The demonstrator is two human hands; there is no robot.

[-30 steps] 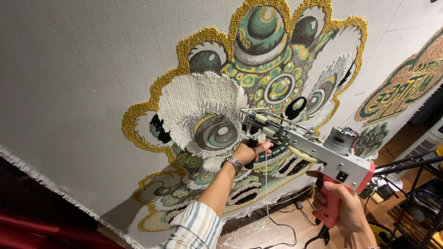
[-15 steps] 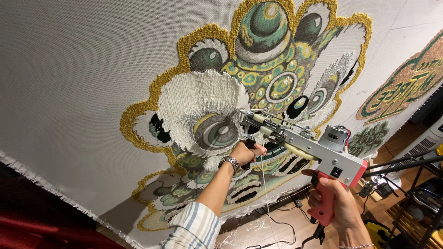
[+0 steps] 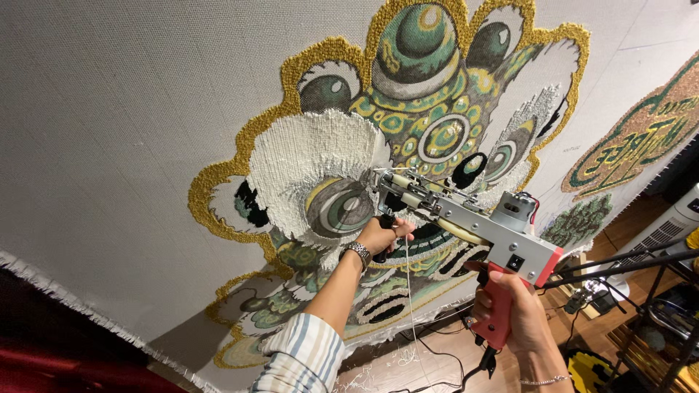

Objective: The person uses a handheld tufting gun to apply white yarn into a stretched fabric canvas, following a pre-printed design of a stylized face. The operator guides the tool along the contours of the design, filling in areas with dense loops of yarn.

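A silver tufting gun point(image 3: 466, 215) with a red-pink grip points at a stretched grey cloth point(image 3: 124, 124) bearing a tufted lion-head design point(image 3: 408, 109) in green, gold and white. My left hand point(image 3: 382, 234), with a metal watch on the wrist and a striped sleeve, grips the gun's black front handle. My right hand point(image 3: 517, 313) is wrapped around the red rear grip. The needle tip point(image 3: 375, 177) touches the cloth at the edge of a white tufted patch beside a round green eye shape. A thin white yarn point(image 3: 409, 306) hangs from the gun.
A second tufted piece point(image 3: 641, 138) in green and gold hangs on the cloth at the right. Black metal stand bars point(image 3: 626, 262) cross the lower right. Cables and yarn scraps point(image 3: 429, 356) lie on the wooden floor. A white appliance point(image 3: 673, 225) stands at the right edge.
The gun and both hands have shifted slightly left and down along the cloth, the needle staying on the white patch's edge.
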